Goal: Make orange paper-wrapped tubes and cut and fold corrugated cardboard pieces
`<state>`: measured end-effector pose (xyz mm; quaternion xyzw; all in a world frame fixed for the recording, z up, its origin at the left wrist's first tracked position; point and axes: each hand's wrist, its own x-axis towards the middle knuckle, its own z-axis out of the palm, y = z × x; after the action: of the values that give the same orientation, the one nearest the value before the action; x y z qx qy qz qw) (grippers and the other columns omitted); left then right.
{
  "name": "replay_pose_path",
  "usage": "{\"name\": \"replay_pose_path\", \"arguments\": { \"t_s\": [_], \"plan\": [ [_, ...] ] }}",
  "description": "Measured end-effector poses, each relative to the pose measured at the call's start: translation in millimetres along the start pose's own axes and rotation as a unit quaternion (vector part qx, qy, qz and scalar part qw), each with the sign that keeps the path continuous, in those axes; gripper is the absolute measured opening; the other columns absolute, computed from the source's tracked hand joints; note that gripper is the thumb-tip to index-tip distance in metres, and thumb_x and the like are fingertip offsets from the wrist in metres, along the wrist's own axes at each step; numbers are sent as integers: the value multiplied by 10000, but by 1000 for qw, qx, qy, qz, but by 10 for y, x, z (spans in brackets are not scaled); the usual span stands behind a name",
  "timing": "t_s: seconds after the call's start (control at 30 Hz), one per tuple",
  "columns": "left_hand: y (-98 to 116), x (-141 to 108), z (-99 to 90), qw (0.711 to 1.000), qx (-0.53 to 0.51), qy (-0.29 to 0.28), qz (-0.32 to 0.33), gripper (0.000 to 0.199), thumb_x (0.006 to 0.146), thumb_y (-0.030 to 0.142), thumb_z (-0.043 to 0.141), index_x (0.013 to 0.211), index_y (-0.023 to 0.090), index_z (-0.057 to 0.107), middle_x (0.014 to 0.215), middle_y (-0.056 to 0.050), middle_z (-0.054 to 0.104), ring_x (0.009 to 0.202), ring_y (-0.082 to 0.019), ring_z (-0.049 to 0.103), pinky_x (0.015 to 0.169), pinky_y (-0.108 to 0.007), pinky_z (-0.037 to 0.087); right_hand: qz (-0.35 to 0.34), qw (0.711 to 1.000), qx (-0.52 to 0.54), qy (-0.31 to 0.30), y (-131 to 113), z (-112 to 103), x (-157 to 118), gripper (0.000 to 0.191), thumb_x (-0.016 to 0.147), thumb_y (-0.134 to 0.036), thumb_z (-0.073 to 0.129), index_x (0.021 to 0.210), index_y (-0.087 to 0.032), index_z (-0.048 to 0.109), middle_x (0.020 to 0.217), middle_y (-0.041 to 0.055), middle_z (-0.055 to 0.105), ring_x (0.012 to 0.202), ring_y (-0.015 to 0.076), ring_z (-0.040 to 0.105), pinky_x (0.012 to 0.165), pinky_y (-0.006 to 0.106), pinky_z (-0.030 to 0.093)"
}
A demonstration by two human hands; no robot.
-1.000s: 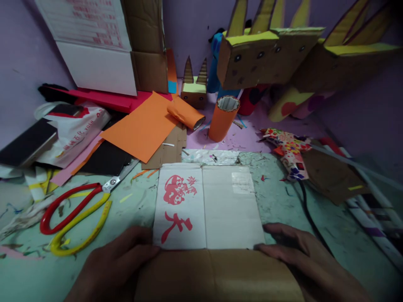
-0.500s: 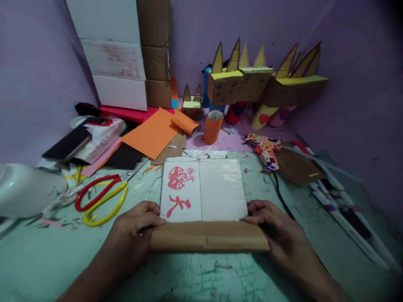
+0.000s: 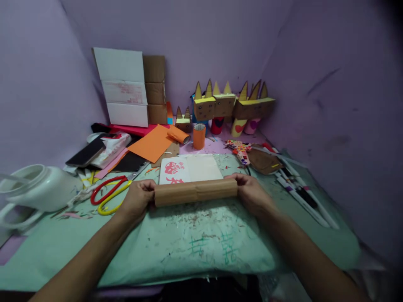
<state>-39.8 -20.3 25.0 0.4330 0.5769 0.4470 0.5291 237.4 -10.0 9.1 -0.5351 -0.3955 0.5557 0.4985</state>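
A cardboard sheet (image 3: pixel 195 192) is held level over the table, with its near part curled up into a brown roll. Behind the roll its white face shows red printing. My left hand (image 3: pixel 139 197) pinches the left end of the curl, and my right hand (image 3: pixel 252 193) grips the right end. The fingertips behind the roll are partly hidden. Just left of my left hand lie scissors (image 3: pixel 129 178) with one red and one yellow handle.
An orange paper sheet (image 3: pixel 151 144) and an upright orange tube (image 3: pixel 199 137) lie behind. Cardboard figures with pointed ears (image 3: pixel 204 110) stand at the wall. Left is a white jug (image 3: pixel 59 191); right are a flower-patterned glue gun (image 3: pixel 241 151) and several markers (image 3: pixel 302 197).
The near part of the cardboard sheet is curled further, and less of its white face shows. Both hands have turned with it. The camera view has pulled back and tilted.
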Motion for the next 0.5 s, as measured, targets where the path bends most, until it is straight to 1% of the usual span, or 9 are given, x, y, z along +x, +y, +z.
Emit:
{"name": "replay_pose_path", "arguments": {
  "t_s": [0.07, 0.13, 0.2, 0.23, 0.27, 0.3, 0.33, 0.4, 0.5],
  "plan": [
    [-12, 49, -19, 1000, -30, -2, -6, 105, 435, 126, 579, 444, 171, 484, 358, 88, 427, 300, -45, 350, 289, -146, 283, 12, 1000, 26, -11, -35, 56, -2, 131, 463, -164, 699, 567, -175, 620, 534, -20, 620, 526, 129, 577, 496, 222, 438],
    [-23, 58, -55, 999, -48, -7, -9, 168, 428, 127, 599, 458, 176, 441, 379, 92, 418, 309, -39, 357, 286, -135, 288, 19, 998, 55, -20, -61, 103, -33, 158, 455, -188, 711, 578, -172, 613, 529, -25, 617, 507, 121, 572, 494, 224, 455],
    [-31, 46, -94, 998, -57, -13, -8, 201, 441, 140, 625, 494, 179, 435, 403, 93, 423, 317, -39, 368, 285, -130, 294, 21, 996, 85, -27, -71, 135, -67, 184, 436, -189, 713, 590, -165, 613, 533, -30, 616, 490, 108, 560, 481, 217, 457],
    [-33, 38, -108, 998, -59, -14, -6, 194, 453, 151, 637, 539, 179, 465, 424, 92, 441, 320, -40, 375, 283, -128, 293, 19, 995, 98, -30, -70, 143, -77, 195, 424, -183, 710, 592, -161, 612, 528, -35, 611, 476, 100, 548, 463, 206, 447],
    [-35, 31, -117, 998, -60, -15, -1, 200, 467, 165, 648, 610, 180, 507, 450, 92, 464, 321, -42, 381, 281, -127, 291, 15, 993, 110, -32, -66, 147, -82, 206, 411, -172, 707, 592, -156, 609, 521, -40, 605, 463, 91, 534, 444, 194, 431],
    [-37, 24, -119, 998, -60, -16, 5, 252, 482, 177, 659, 708, 185, 549, 478, 95, 485, 323, -44, 387, 280, -126, 288, 10, 992, 121, -32, -59, 147, -82, 220, 400, -156, 703, 596, -154, 604, 514, -45, 600, 453, 83, 520, 426, 182, 413],
    [-38, 18, -115, 998, -58, -17, 12, 350, 494, 183, 670, 830, 197, 573, 503, 99, 501, 324, -46, 392, 280, -126, 287, 3, 991, 130, -32, -50, 142, -78, 237, 391, -139, 697, 602, -156, 592, 510, -51, 597, 446, 78, 509, 414, 172, 397],
    [-39, 6, -94, 998, -55, -25, 28, 586, 491, 160, 688, 1058, 231, 555, 535, 107, 516, 323, -48, 390, 283, -128, 294, -11, 989, 144, -31, -27, 124, -66, 291, 384, -110, 681, 634, -176, 546, 510, -67, 596, 441, 76, 501, 406, 164, 382],
    [-35, -13, -63, 997, -58, -41, 30, 787, 483, 128, 692, 1235, 249, 497, 538, 106, 531, 327, -57, 395, 287, -138, 308, -20, 986, 160, -34, 18, 83, -56, 397, 399, -96, 653, 728, -220, 469, 528, -99, 603, 429, 85, 505, 404, 167, 380]
  ]
}}
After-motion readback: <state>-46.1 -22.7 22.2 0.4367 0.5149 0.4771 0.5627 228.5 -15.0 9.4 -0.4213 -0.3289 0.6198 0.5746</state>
